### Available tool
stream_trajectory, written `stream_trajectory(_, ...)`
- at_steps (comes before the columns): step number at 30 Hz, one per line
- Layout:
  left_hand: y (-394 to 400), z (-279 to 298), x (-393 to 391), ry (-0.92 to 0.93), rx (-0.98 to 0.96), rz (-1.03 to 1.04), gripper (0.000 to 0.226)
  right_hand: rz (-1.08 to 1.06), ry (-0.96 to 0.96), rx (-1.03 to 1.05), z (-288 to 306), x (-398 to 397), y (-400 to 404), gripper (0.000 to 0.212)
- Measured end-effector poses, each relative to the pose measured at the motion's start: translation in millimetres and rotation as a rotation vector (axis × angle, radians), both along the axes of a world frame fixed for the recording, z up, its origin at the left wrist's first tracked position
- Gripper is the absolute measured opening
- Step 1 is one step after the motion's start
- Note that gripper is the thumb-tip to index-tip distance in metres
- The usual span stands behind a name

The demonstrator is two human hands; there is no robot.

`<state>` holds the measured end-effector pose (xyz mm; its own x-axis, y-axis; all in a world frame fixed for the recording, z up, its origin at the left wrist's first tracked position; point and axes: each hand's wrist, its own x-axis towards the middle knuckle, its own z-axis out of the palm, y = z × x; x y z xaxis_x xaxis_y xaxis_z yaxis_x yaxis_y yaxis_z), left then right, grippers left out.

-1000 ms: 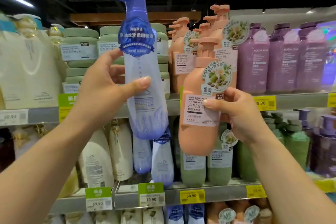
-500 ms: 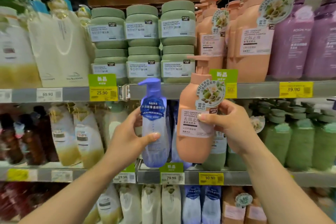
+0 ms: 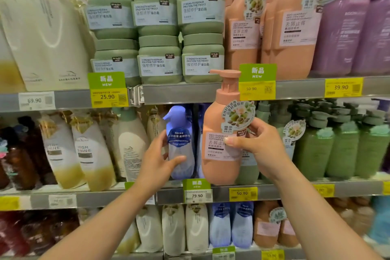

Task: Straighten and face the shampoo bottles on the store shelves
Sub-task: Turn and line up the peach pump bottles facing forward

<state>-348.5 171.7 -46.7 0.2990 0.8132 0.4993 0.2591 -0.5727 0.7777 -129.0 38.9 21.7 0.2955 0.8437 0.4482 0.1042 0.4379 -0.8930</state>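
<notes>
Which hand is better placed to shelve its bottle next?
Left, probably. The left hand holds the blue bottle already at the middle shelf's blue row, while the right hand holds the peach bottle below its upper-shelf row.

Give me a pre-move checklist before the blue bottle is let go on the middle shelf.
1. Left hand grips blue bottle: ok.
2. Blue bottle upright, label facing out: ok.
3. Blue bottle's base seated on middle shelf: cannot tell, the hand and a tag hide it.
4. Right hand grips peach bottle: ok.
5. Peach bottle back with its own kind on the top shelf: not ok, held in front of the middle shelf.
</notes>
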Motion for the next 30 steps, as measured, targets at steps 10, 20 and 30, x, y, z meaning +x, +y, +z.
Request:
stream_trajectory(10, 31, -12, 0, 0.086, -0.116, 0.009, 0.083, -0.004, 0.009, -0.017, -11, 0, 10, 0.060)
stream_trajectory(20, 1, 17, -5, 0.297, -0.088, 0.039, 0.082, 0.034, -0.005, -0.007, -3, -1, 9, 0.058)
stream_trajectory(30, -76, 92, 9, 0.036, 0.205, -0.116, 0.067, 0.064, -0.022, 0.062, 32, 5, -4, 0.047)
